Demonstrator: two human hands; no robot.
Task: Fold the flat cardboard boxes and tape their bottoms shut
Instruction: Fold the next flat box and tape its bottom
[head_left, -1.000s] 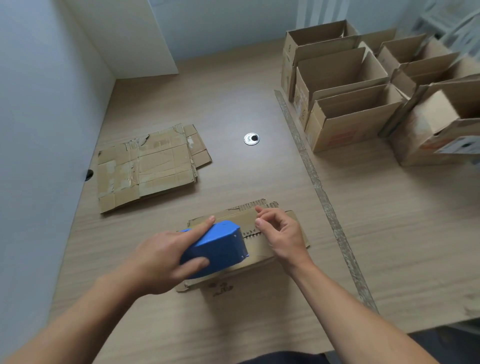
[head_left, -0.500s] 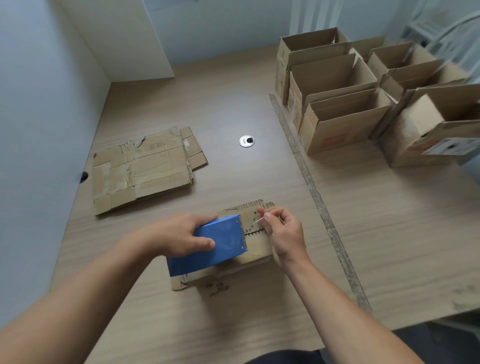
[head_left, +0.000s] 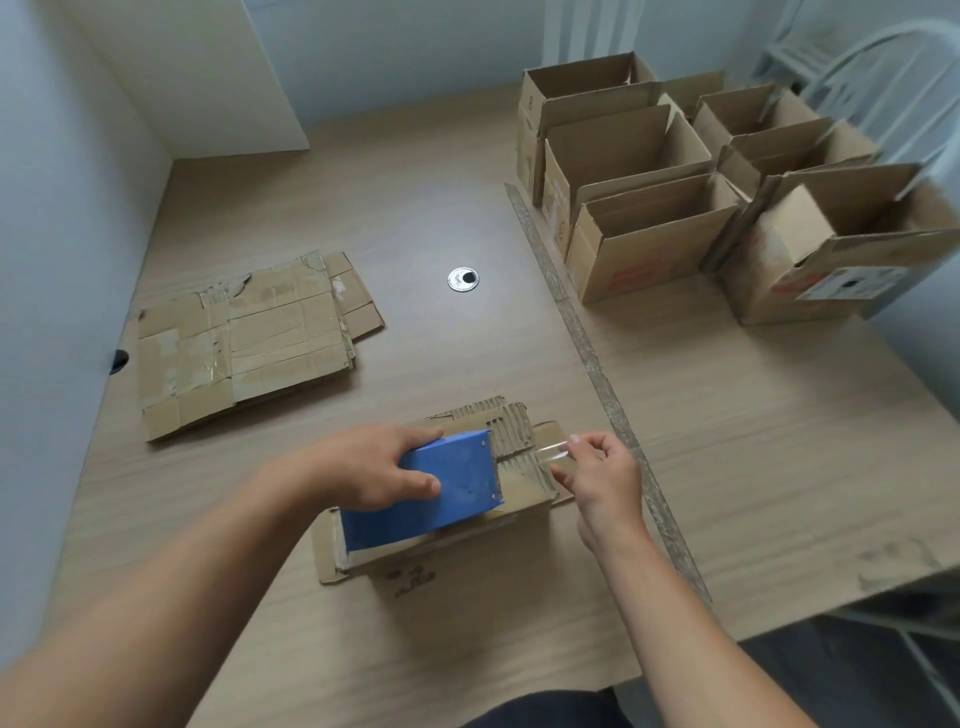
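Note:
A small cardboard box (head_left: 519, 514) lies on the wooden table (head_left: 363, 208) in front of me, its bottom side up. On top of it sits a blue tape dispenser (head_left: 441, 499), gripped by my left hand (head_left: 369, 467). To its right, my right hand (head_left: 602, 478) pinches the free end of clear tape (head_left: 550, 452), stretched out from the dispenser's toothed edge over the box. A stack of flat cardboard boxes (head_left: 244, 338) lies at the left of the table.
Several open folded boxes (head_left: 649, 228) stand at the back right. A round cable grommet (head_left: 463, 279) is set in the table's middle, and a strip of old tape (head_left: 592, 364) runs along its seam. White walls close the left side; a white chair (head_left: 883, 62) stands far right.
My right hand has drawn the tape end out to the right, away from the dispenser. My left hand has shifted the dispenser back toward me along the box.

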